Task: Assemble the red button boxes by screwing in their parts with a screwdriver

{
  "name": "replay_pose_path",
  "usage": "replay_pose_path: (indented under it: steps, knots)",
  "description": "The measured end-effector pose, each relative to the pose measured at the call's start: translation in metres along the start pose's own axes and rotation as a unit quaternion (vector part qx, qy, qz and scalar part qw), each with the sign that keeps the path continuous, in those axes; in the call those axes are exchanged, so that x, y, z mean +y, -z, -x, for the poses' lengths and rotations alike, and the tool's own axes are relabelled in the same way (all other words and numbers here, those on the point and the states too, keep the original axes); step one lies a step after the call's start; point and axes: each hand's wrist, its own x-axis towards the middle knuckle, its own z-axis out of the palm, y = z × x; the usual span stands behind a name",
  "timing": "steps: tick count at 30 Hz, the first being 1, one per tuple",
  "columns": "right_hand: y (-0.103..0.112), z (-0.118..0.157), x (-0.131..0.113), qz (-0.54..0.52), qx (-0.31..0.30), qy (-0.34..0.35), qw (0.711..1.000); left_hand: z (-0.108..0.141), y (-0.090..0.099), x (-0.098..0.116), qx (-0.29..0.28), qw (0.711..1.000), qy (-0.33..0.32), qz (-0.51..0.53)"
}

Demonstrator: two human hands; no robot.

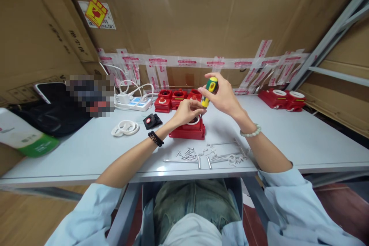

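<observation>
Housing (186, 133) (white ring (193, 123) at mouth)

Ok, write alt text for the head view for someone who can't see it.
A right hand holds a green-and-yellow screwdriver point-down at a red housing, with the left hand beside the shaft. Screws and T-handled tools lie nearer the viewer; more red housings and a power strip sit behind.

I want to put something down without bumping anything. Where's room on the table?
On the table, right of the right arm, before the far-right red boxes; also between the left arm, white rings and tube. It's crowded in front of the nearest red box, where screws and rods lie.
</observation>
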Motion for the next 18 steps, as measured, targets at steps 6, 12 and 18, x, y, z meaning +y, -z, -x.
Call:
replay_pose_path:
  steps: [6, 12, 18]
  knots:
    - [0.0001, 0.0005, -0.0005, -0.001, -0.016, 0.004, 1.0, 0.0009, -0.0031, -0.0007, 0.04, 0.997, -0.052, -0.037]
    - [-0.0003, 0.0007, 0.0006, 0.009, -0.002, -0.006, 1.0, 0.0023, 0.0005, 0.0051, -0.035, 0.999, -0.023, -0.032]
    - [-0.0046, 0.0031, -0.0013, -0.042, -0.029, 0.026, 0.998, -0.0001, -0.0029, -0.0025, 0.062, 0.996, -0.047, -0.042]
